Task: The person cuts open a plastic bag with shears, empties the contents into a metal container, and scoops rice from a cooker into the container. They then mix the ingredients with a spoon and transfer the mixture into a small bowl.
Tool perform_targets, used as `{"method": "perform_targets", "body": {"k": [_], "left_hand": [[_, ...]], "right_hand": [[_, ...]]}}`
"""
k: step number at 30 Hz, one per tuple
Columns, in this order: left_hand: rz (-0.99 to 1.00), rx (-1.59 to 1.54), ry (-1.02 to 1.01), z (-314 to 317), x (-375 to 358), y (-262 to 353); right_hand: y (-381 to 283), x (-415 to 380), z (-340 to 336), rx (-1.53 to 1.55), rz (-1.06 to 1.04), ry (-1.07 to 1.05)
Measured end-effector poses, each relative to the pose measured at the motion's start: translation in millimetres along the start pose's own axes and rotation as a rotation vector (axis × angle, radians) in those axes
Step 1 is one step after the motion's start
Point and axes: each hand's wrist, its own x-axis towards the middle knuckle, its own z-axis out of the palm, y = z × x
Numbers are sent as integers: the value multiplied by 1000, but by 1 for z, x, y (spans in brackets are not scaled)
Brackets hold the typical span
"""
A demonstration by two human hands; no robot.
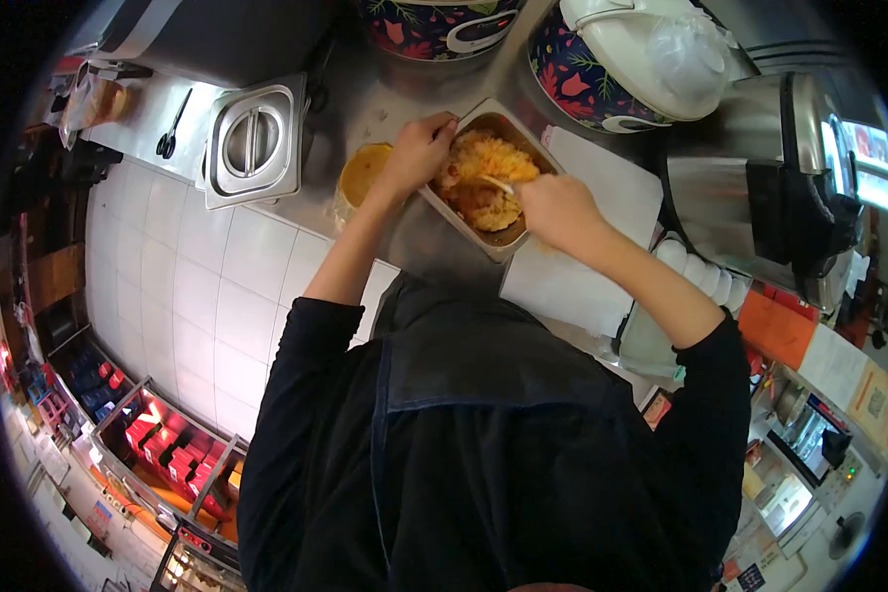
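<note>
Both hands work over a rectangular food tray (508, 237) on a steel counter (395, 89), seen from a head-worn camera looking down past a dark apron. Left hand (419, 150), fingers curled, grips the tray's far-left rim, thumb and fingertips over the edge. Right hand (559, 209) is closed around a thin pale utensil (496, 184), its tip buried in the orange-yellow rice (483, 173) that heaps the tray nearly to its walls.

The tray sits diagonally, its near corner over a white sheet (602, 187) that runs off to the right. Just beside the left wrist stands a tub of yellow sauce (362, 173), near the tray's left side. Farther left lies a lidded steel pan (255, 141), well apart from the hands, with scissors (171, 128) beyond it.

Room is tight at the back: two floral-patterned rice cookers (602, 69) crowd the far edge, one close behind the tray. A large steel appliance (770, 187) hems in the right side, with stacked white cups (705, 271) just below the right forearm. Open counter remains only in the strip between tray and steel pan.
</note>
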Motion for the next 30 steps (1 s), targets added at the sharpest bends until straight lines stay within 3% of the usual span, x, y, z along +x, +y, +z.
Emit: {"method": "perform_targets", "body": {"k": [7,10,12,15,18,22,25,27,28,30], "left_hand": [[21,11,74,2,2,-4],[-43,37,-16,3,9,-7],[33,41,-94,2,19,-7],[104,67,-234,3,37,-6],[125,28,-376,2,51,-12],[181,36,-423,8,69,-7],[346,35,-502,23,91,-12],[409,-6,-780,28,100,-4],[406,-5,-777,28,101,2],[349,-15,-957,26,102,13]], "right_hand": [[-18,-22,-48,-132,19,-57],[-26,-31,-71,-122,42,-69],[-27,-16,-67,-141,111,38],[-27,20,-18,-114,211,30],[-6,17,-15,-52,228,51],[29,29,-20,80,132,-5],[27,48,-21,21,8,-28],[27,56,-25,12,-85,-47],[29,58,-24,12,-89,-48],[37,61,-21,16,-230,-82]]}}
